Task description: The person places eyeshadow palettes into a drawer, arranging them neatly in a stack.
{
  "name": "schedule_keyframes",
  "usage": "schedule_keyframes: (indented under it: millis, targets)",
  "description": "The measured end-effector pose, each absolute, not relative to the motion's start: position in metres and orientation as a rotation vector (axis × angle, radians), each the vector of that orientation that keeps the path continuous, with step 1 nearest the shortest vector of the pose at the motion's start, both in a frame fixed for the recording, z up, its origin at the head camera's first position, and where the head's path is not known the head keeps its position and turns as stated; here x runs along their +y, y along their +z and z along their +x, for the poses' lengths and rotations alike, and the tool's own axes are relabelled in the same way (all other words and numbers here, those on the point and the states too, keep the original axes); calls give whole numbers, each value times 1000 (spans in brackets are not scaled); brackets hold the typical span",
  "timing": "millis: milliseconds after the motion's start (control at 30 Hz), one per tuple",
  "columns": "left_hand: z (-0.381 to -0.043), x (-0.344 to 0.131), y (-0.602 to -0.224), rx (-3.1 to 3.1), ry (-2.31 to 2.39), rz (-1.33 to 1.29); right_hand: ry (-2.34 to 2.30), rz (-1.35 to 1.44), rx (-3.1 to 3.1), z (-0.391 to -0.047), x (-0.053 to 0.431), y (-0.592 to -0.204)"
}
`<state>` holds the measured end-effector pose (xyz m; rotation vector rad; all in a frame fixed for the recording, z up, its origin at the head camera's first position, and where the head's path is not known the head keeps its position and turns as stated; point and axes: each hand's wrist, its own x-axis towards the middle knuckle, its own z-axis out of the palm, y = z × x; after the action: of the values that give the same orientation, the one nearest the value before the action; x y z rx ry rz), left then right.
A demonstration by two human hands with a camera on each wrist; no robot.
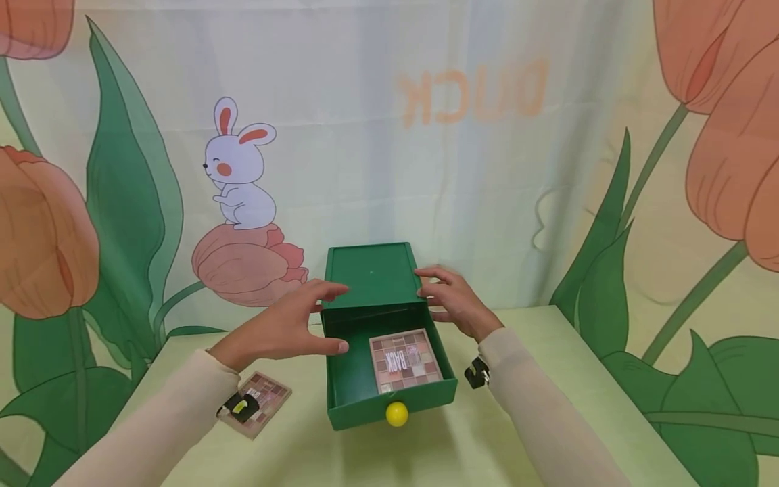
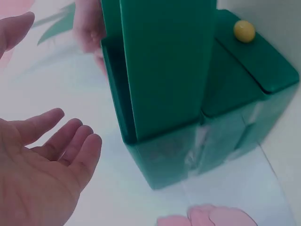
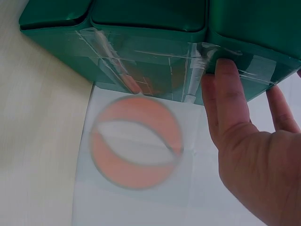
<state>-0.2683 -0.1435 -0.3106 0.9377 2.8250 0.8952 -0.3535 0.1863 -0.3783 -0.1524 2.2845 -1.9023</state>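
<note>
Touching the green box (image 1: 372,274): the right hand (image 1: 456,301), fingers extended and partly apart, rested against its right side.
Left hand (image 1: 280,328): fingers and thumb spread apart, it hovered just beside the left side.
Drawer (image 1: 359,412): stood open toward the near side, yellow knob (image 1: 397,414) in front.
Inside: one palette (image 1: 404,365) lay flat.
Left: a second palette (image 1: 272,398) lay on the surface (image 1: 481,439).

The box (image 1: 372,276) looks like smooth plastic, its tape (image 3: 106,44) clear and glossy; the knob (image 1: 397,414) looks shiny, the curtain (image 1: 341,135) like creased cloth.
</note>
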Motion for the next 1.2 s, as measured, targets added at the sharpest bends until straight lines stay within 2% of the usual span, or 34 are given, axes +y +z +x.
schedule_keyframes:
  millis: [167,433,1200]
  targets:
    - [-263,-168,-316,2875,932,817,-1901,-161,2282,-354,186,-378]
    - [-263,-203,-336,2916,991,761,-1889,-159,2298,-352,186,-377]
    - [-284,-254,-446,2943,755,172,-1895,-174,2296,-353,186,-379]
